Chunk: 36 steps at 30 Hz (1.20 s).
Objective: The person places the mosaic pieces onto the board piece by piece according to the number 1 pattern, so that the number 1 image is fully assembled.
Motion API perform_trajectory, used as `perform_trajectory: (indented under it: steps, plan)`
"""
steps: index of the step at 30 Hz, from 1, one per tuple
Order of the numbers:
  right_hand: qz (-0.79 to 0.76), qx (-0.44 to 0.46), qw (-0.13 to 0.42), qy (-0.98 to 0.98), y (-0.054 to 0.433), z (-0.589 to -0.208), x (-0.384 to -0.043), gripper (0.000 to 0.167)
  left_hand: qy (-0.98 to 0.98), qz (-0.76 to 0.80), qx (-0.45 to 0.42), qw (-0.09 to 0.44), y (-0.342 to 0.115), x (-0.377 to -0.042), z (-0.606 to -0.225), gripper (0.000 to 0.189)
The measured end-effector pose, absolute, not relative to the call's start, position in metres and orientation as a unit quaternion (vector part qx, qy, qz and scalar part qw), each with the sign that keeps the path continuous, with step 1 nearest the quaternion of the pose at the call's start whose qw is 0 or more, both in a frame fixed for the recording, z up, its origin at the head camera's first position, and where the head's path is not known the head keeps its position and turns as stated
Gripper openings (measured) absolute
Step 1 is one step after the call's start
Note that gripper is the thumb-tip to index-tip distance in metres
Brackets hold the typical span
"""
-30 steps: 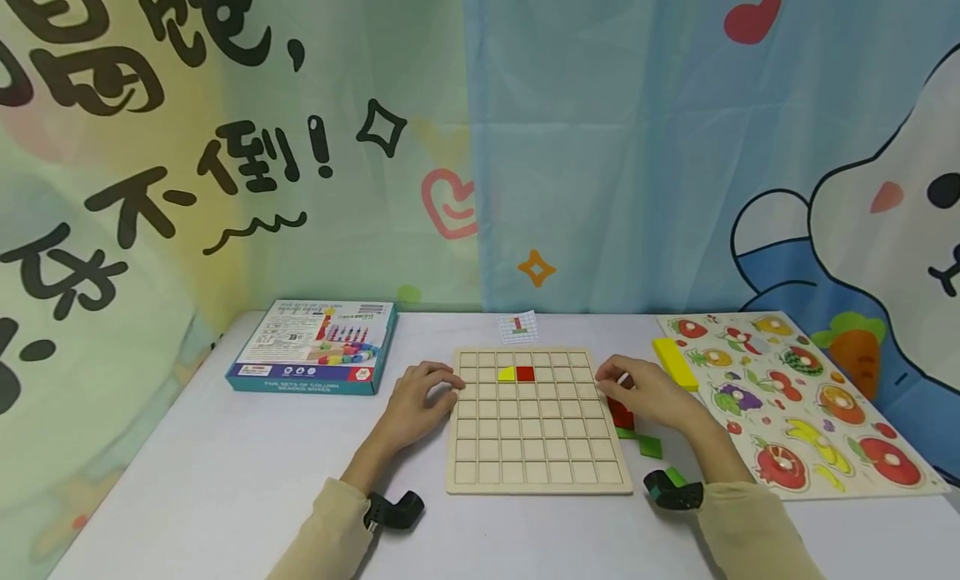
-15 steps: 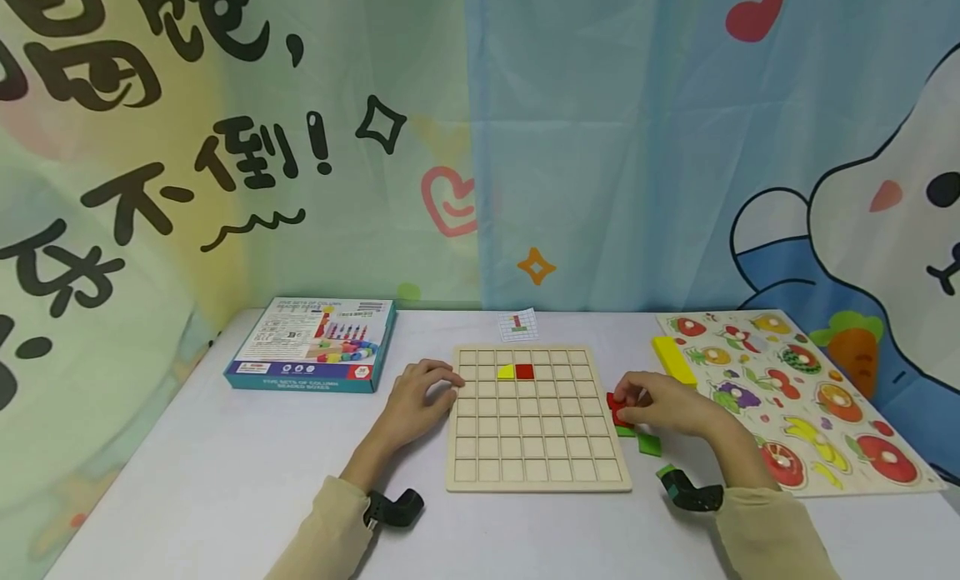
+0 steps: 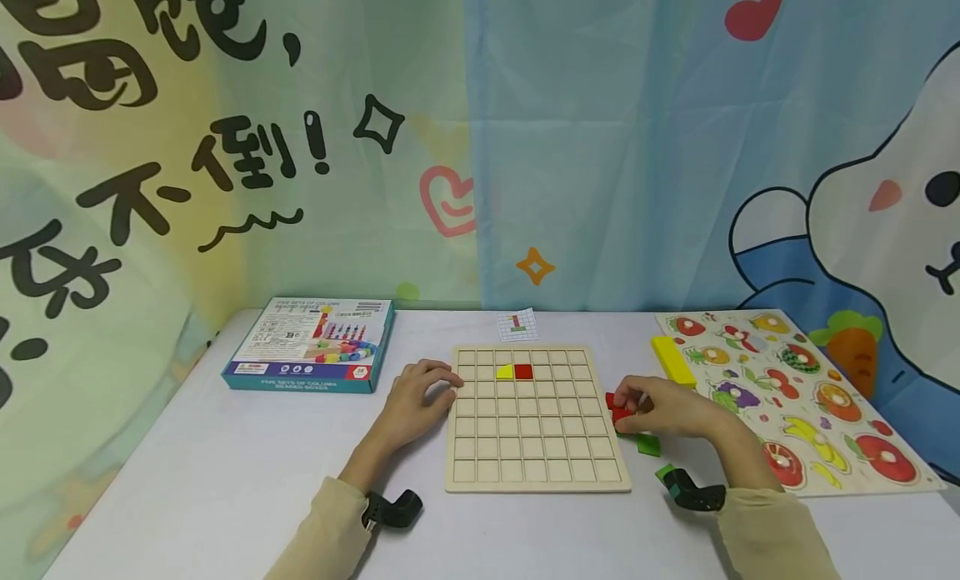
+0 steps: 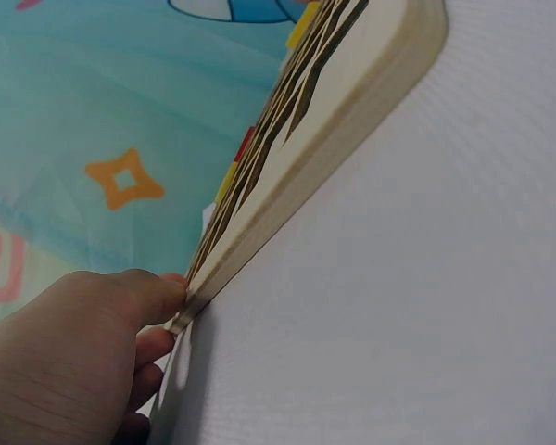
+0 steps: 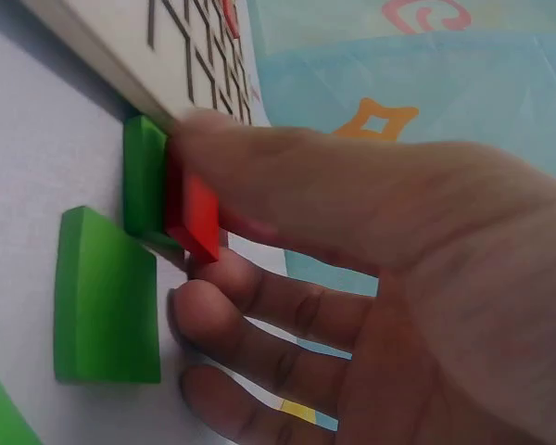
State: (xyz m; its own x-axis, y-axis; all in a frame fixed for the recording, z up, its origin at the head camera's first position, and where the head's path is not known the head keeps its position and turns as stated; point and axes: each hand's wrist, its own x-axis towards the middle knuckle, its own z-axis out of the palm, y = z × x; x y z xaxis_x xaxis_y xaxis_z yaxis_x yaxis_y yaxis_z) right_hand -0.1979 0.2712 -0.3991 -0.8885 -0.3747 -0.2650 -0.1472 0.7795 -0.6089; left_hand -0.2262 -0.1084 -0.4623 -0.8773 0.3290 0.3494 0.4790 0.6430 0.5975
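Note:
A wooden grid board point(image 3: 536, 477) lies flat on the table, with a yellow tile point(image 3: 505, 372) and a red tile point(image 3: 523, 372) side by side in its second row. At its left edge, my left hand point(image 3: 416, 407) holds the rim between thumb and fingers, as the left wrist view shows. Beyond the right edge, my right hand point(image 3: 667, 409) pinches a loose red tile point(image 5: 196, 221), the thumb covering part of it. A green tile point(image 5: 145, 176) stands close behind that red one, near the board's side. Another green tile point(image 5: 107, 301) is nearer the wrist.
Behind the grid board lies a small printed card point(image 3: 517, 324). A boxed set point(image 3: 311, 344) sits at the back left. To the right are a yellow block point(image 3: 673, 361) and a fruit-picture board point(image 3: 810, 486). A printed curtain point(image 3: 570, 147) hangs behind the table.
My right hand has moved from the board's right edge rightward and down to the loose tiles, and its fingers have come onto a red one. The left hand stays at the board's edge.

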Motion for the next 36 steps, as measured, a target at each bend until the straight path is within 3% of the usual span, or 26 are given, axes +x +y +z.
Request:
perform_trajectory:
  steps: [4,13,29,36]
  plan:
    - [-0.300,-0.148,0.190,0.923,0.271,-0.399,-0.198,0.035,-0.900,-0.359,-0.223,0.105,-0.108,-0.226,-0.462,0.014]
    - [-0.299,-0.130,0.158,0.932,0.270,-0.401,-0.199,0.029,-0.897,-0.364,-0.226,0.108,-0.109,-0.225,-0.462,0.015]
    - [-0.309,-0.166,0.054,0.935,0.251,-0.404,-0.207,0.026,-0.899,-0.363,-0.223,0.099,-0.108,-0.225,-0.459,0.015]
    - [-0.318,-0.189,0.049,0.928,0.239,-0.407,-0.210,0.027,-0.900,-0.363,-0.221,0.094,-0.108,-0.225,-0.461,0.015]
